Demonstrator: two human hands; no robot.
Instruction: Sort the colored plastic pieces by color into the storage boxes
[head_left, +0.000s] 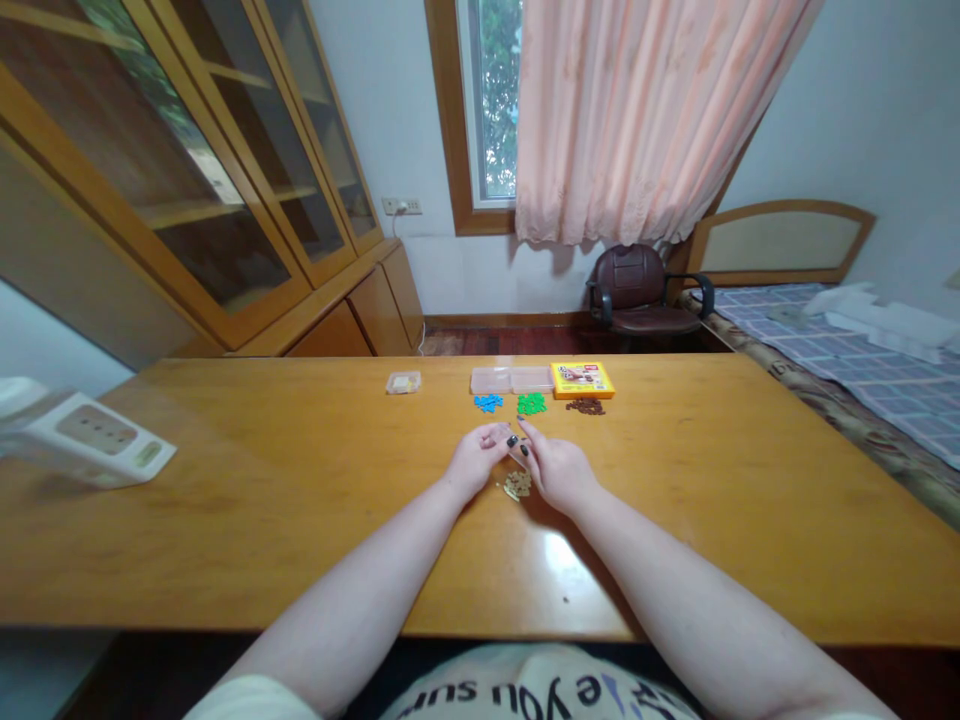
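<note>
A broad wooden tabletop [225, 520] spans the lower frame of a white-walled room. At upper left, a wooden cabinet [225, 200] with glass doors runs along the wall toward a wall socket [401, 206]. Daylight and green foliage show through a wood-framed window [491, 100] at top centre, half covered by a pink curtain [637, 110]. Beneath the curtain, a dark brown armchair [641, 290] stands on the dark wooden floor [495, 340]. A bed [862, 370] with a checked cover and a wooden headboard [780, 240] lies at right.
</note>
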